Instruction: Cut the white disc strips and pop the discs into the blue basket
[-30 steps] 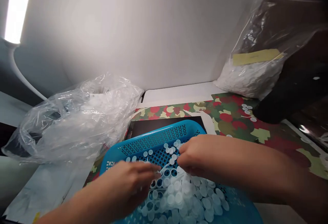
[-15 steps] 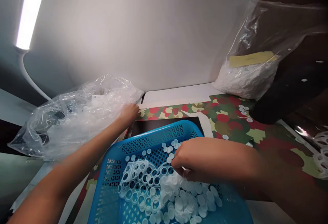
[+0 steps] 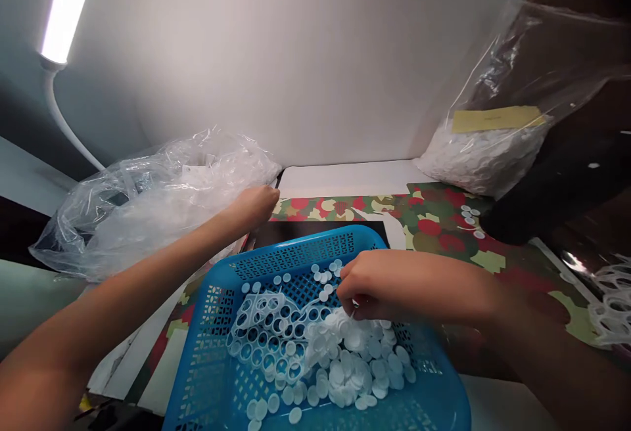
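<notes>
My right hand reaches over the blue plastic basket, its fingers pinched together. A sliver of white shows at its fingertips; what they grip is too hidden to name. Below it lies a heap of small translucent white discs. To the heap's left in the basket is a white plastic frame of joined rings. Beyond the basket's far left corner, my left hand is closed, its fingertips turned away from view. It rests beside a clear plastic bag filled with whitish pieces.
Another clear bag, with white pieces and a yellow label, stands at the back right by a dark cylinder. Loose discs lie on the patterned table covering. White ring frames sit far right. A lamp shines upper left.
The view has shifted slightly. My right hand has risen a little off the disc heap, still pinched. My left hand has moved slightly and stays closed beside the bag.
</notes>
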The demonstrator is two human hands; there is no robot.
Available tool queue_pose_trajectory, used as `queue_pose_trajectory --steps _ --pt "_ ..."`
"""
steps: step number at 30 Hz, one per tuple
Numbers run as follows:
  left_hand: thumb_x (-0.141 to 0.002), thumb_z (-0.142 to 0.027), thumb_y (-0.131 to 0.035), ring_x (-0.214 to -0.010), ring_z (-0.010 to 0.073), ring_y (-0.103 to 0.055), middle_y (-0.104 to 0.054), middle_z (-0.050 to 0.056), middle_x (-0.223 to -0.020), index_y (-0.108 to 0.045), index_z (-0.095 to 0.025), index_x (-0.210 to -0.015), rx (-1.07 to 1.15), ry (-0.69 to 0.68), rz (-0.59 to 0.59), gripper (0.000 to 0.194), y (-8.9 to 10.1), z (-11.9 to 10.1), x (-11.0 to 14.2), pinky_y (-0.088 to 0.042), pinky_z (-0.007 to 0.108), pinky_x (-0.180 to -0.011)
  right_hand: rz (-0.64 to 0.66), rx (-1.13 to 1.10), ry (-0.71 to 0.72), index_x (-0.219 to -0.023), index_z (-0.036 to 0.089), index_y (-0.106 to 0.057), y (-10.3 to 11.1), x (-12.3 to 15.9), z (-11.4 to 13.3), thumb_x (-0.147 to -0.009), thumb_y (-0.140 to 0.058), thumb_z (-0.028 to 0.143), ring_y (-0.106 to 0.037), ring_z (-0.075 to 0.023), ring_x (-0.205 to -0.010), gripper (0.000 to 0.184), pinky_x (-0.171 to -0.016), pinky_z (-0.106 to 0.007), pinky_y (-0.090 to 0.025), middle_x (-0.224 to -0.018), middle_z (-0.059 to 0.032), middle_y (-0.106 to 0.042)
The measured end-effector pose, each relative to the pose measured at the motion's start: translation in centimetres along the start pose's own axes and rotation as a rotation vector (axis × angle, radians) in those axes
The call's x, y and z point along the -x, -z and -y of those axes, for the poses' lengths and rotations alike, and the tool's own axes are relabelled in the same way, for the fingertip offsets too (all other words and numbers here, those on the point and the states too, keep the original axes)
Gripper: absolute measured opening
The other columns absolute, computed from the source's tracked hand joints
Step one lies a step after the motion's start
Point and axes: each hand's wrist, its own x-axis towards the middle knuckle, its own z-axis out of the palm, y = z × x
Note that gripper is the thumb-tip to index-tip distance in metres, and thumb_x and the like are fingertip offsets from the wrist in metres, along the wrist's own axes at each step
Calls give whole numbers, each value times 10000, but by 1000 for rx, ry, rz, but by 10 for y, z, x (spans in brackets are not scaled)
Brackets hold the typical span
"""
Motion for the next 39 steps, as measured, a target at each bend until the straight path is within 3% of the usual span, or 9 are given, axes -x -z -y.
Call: queue_pose_trajectory --steps 5,11,14,17,23,29,31,34,39 --pt "-876 -347 -503 -679 132 -603 -659 14 -870 -638 -220 -916 39 -411 182 189 32 -26 73 -427 238 -580 -47 -82 71 -761 176 -637 2 -5 -7 -813 -563 122 -538 -102 -675 105 -577 -220 -349 -749 13 -628" --pt "-868 -386 -529 -845 197 -619 -647 76 -988 -549 -160 -1116 123 -606 79 337 3 -53 115 -483 302 -705 -58 -165 59 -809 176 -626 1 -11 -2 -862 -563 185 -558 -94 -659 82 -573 -207 -377 -717 29 -623" --pt "-916 -289 -456 -727 172 -605 -635 38 -777 -593 -153 -915 141 -674 12 192 -11 -62 115 -458 277 -605 -67 -198 68 -824 173 -623 1 -9 -1 -869 -561 186 -576 -95 -677 78 -599 -206 -397 -734 25 -631" --pt "-930 -178 -398 -573 130 -543 -564 4 -619 -571 -160 -737 155 -672 -8 259 -17 -61 115 -390 258 -504 -27 -220 84 -795 169 -621 4 -3 -2 -839 -562 92 -600 -98 -727 106 -649 -204 -412 -764 24 -657" --pt "-941 -216 -401 -549 115 -539 -570 -2 -629 -598 -163 -782 309 -647 -1 259 -22 -52 117 -357 259 -469 119 -264 32 -769 181 -657 16 12 -3 -800 -571 59 -612 -101 -681 152 -617 -196 -421 -735 23 -664" --pt "-923 -179 -419 -583 133 -556 -572 10 -624 -591 -160 -723 233 -659 82 264 -24 -45 102 -400 258 -506 254 -247 -92 -765 207 -681 16 16 -4 -736 -639 63 -602 -111 -645 153 -538 -195 -389 -728 34 -663" --pt "-929 -187 -423 -639 138 -580 -596 14 -664 -624 -167 -795 271 -698 54 242 -22 -44 98 -421 255 -540 173 -196 -139 -816 217 -679 12 11 -6 -766 -670 193 -596 -140 -682 56 -547 -216 -385 -751 19 -657" --pt "-935 -197 -431 -664 126 -590 -619 18 -739 -621 -174 -917 351 -669 -34 193 -19 -45 96 -426 245 -552 -17 -138 -157 -909 224 -648 2 -2 -1 -784 -658 440 -573 -174 -749 250 -590 -245 -390 -819 -2 -642" --pt "-896 -230 -541 -690 90 -603 -639 -23 -782 -510 -179 -902 599 -486 -132 60 -21 -44 107 -434 196 -576 -292 -217 -112 -895 197 -566 -23 -22 16 -889 -553 382 -549 -138 -723 185 -631 -245 -399 -840 4 -606"
